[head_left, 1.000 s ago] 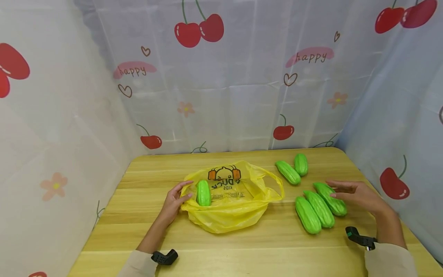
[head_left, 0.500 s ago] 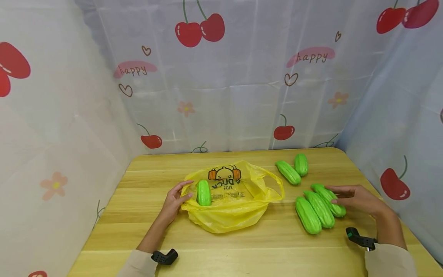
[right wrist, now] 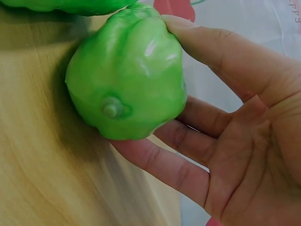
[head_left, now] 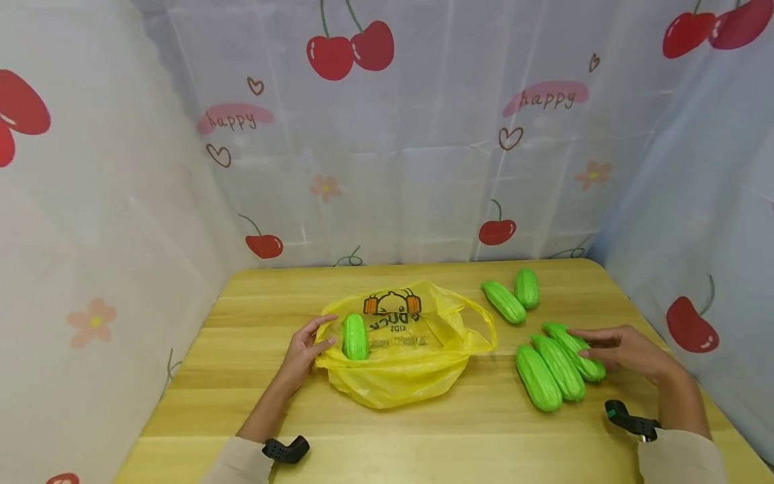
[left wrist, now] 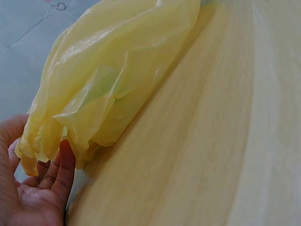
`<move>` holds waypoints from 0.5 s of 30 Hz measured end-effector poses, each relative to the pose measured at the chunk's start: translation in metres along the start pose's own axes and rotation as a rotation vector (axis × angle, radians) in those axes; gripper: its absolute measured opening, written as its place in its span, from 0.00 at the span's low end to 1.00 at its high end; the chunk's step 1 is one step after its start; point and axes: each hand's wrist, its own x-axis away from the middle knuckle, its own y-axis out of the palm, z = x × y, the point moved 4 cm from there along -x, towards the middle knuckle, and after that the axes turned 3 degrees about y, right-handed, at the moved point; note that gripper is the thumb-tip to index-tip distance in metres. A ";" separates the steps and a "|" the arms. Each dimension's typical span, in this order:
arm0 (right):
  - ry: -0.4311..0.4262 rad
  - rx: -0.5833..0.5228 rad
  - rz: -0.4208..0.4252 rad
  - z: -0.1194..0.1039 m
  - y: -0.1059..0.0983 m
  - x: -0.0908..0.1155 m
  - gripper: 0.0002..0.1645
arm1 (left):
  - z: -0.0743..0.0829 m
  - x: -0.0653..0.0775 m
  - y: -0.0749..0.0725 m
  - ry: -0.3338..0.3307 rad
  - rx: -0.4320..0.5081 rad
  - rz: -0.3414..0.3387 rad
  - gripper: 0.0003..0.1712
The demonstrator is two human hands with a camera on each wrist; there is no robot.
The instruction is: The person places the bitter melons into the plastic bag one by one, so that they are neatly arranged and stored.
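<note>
First, left edge: a white cherry-print curtain hung there and continued along the back and right of the wooden worktop.
Left hand: it held the left rim of the yellow plastic bag between thumb and fingers; a black wrist device sat at the cuff.
Bag: it lay on the worktop with its mouth spread, a headphone-wearing duck print showing reversed on the inner back wall and a handle loop standing out to the right.
Bagged gourd: it was inside the bag, by the left end of the mouth, near the fingertips.
Back pair: a slanted gourd and a more upright-pointing gourd lay close together.
Front row: an outer gourd and a middle gourd lay side by side, slanting, with the gripped gourd beside them.
Right hand: thumb and fingers clasped the gripped gourd; whether it was clear of the worktop could not be told.
</note>
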 end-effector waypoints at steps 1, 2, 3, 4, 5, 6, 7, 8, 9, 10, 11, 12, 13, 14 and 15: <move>0.009 0.006 0.008 0.000 0.000 0.001 0.30 | 0.000 0.000 0.000 -0.004 0.000 -0.002 0.28; 0.008 0.014 0.013 -0.001 0.000 0.001 0.30 | 0.000 0.000 0.001 -0.004 -0.001 -0.004 0.28; 0.004 0.021 0.019 -0.001 -0.001 0.002 0.29 | 0.000 0.000 0.001 -0.001 0.001 -0.006 0.28; -0.002 0.022 0.023 -0.001 -0.001 0.002 0.29 | 0.000 -0.001 0.001 0.003 0.006 -0.003 0.28; -0.008 0.021 0.028 -0.001 -0.001 0.001 0.29 | 0.000 -0.001 0.001 0.006 0.011 0.001 0.28; -0.013 0.023 0.030 -0.001 0.000 0.001 0.29 | 0.001 -0.002 0.001 0.010 0.017 0.004 0.28; -0.010 0.012 0.033 0.000 0.000 0.001 0.29 | 0.001 -0.002 0.000 0.013 0.021 0.005 0.28; -0.017 0.009 0.032 0.000 0.000 0.001 0.29 | 0.002 -0.001 0.000 0.015 0.021 0.005 0.28; -0.020 0.005 0.032 0.001 0.000 0.000 0.30 | 0.002 -0.001 0.000 0.011 0.023 0.004 0.28; -0.017 0.005 0.036 0.001 0.000 0.001 0.30 | 0.001 0.000 0.000 0.007 0.020 0.002 0.28; -0.014 0.012 0.043 0.002 0.000 0.001 0.30 | 0.001 0.000 0.000 0.005 0.017 -0.001 0.28; -0.011 0.022 0.052 0.002 0.000 0.000 0.31 | 0.001 0.001 0.000 0.003 0.015 -0.004 0.28; -0.011 0.034 0.063 0.002 -0.001 0.000 0.31 | 0.000 0.002 0.000 0.001 0.014 -0.005 0.28; -0.016 0.050 0.074 0.001 -0.001 0.000 0.31 | -0.001 0.002 -0.001 0.002 0.014 -0.003 0.28; -0.015 0.069 0.083 0.001 -0.002 0.000 0.31 | -0.002 0.002 -0.001 0.004 0.015 -0.002 0.28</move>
